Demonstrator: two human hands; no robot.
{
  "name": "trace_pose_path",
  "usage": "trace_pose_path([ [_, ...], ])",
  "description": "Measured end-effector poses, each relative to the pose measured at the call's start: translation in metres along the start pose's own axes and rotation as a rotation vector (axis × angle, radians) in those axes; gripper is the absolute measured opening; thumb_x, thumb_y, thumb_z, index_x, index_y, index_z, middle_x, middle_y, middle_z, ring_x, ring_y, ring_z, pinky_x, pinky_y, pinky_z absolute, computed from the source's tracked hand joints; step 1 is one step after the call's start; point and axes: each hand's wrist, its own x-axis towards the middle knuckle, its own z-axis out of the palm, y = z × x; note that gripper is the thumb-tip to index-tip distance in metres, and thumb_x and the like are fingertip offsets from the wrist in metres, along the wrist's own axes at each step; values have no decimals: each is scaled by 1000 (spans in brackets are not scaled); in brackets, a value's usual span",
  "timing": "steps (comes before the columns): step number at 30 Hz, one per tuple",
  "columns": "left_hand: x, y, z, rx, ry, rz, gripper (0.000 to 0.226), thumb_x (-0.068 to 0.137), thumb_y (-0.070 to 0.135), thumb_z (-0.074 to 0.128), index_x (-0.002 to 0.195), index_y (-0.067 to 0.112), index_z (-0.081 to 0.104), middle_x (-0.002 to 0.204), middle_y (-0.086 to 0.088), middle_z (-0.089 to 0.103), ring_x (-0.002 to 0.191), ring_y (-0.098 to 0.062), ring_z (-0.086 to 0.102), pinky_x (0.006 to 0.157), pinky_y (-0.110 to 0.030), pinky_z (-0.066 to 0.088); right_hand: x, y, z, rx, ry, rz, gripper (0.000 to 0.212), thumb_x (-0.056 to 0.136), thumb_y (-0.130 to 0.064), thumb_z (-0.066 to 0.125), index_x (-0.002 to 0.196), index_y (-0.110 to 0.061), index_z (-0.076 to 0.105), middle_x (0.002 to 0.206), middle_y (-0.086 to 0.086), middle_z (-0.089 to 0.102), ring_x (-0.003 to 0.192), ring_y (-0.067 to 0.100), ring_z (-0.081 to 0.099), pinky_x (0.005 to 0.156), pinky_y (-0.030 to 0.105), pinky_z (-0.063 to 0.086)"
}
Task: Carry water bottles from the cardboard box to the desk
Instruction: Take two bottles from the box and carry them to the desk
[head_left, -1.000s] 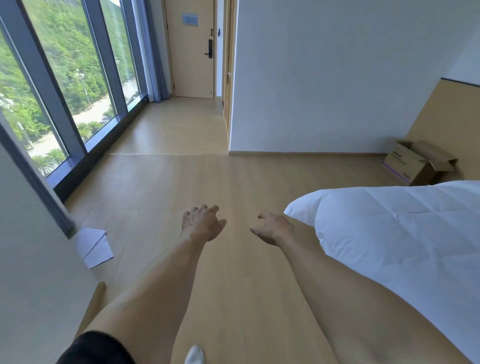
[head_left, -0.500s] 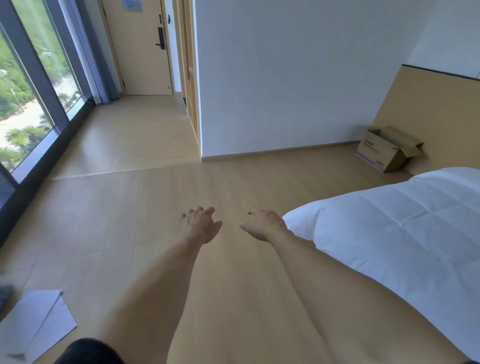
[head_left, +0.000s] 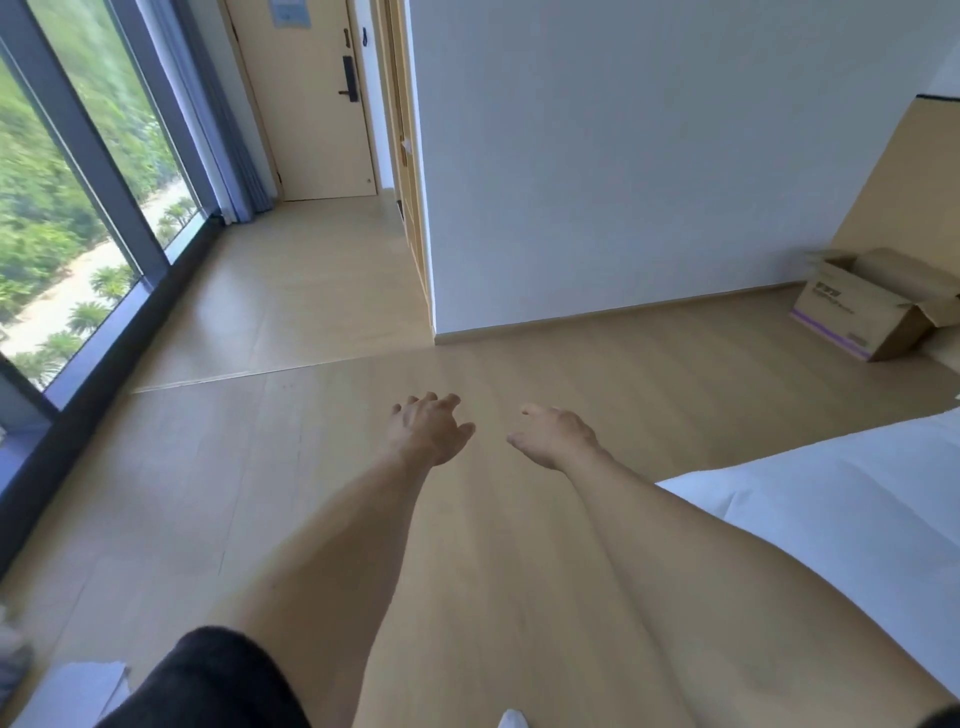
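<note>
Your left hand and right hand both reach out over the wood floor, fingers loosely spread and slack, holding nothing, apart from each other. The cardboard box sits on the floor far right against the tan headboard panel, flaps up, well apart from your hands; its inside is hidden from this angle, its print too blurred to read, so no water bottles can be made out. The white bed is cut off at the right edge, with only its near corner visible beside your right forearm.
</note>
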Motion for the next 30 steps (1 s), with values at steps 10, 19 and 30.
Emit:
trace_pose_path([
  [10, 182, 36, -27, -23, -16, 30, 56, 97, 55, 43, 148, 31, 42, 146, -3, 50, 136, -27, 42, 111, -42, 30, 160, 7, -62, -21, 18, 18, 62, 89, -57, 52, 145, -31, 44, 147, 3, 51, 135, 28, 47, 106, 39, 41],
  [19, 347, 92, -27, -10, -42, 235, 59, 97, 57, 41, 150, 32, 38, 146, -4, 49, 136, -27, 42, 113, -43, 30, 283, 52, -104, -20, 95, 189, 60, 93, -56, 49, 147, -31, 43, 148, 5, 50, 135, 28, 46, 106, 39, 40],
  [30, 552, 159, -56, 53, -104, 525, 59, 99, 57, 38, 151, 32, 36, 146, -5, 48, 136, -28, 42, 111, -42, 31, 434, 73, -170, 24, 206, 457, 54, 94, -53, 49, 141, -28, 49, 142, 9, 53, 131, 29, 49, 104, 38, 42],
])
